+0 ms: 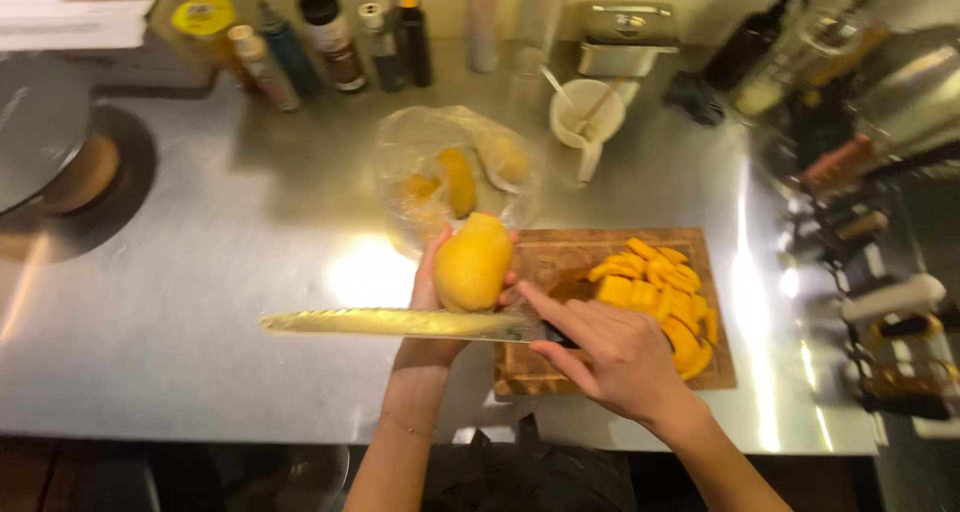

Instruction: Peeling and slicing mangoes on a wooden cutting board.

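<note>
- I look down from the head camera onto a steel worktop (200, 302) under warm light.
- My left hand (428, 290) is closed around a peeled yellow mango (472, 263), holding it in the air just above the near left corner of a wooden cutting board (545, 262).
- The mango's long axis runs nearly upright, leaning slightly to the right, with its narrower tip toward the far side of the counter.
- My right hand (620, 357) is clamped on the handle of a long kitchen knife (400, 323), forefinger stretched along the blade's spine.
- The blade lies almost level, pointing left, so it crosses the mango's long axis at close to a right angle.
- The blade sits just below the fruit's lower end, in front of my left wrist; I cannot tell whether steel touches fruit.
- The left hand is the one on the mango; the right hand lies to its right and nearer to me.
- Yellow mango slices (660, 297) are heaped on the board's right half.
- A clear plastic bag (450, 172) with more mango pieces lies just beyond the board.
- Sauce bottles (330, 37) line the back edge of the counter, well apart from the hands.
</note>
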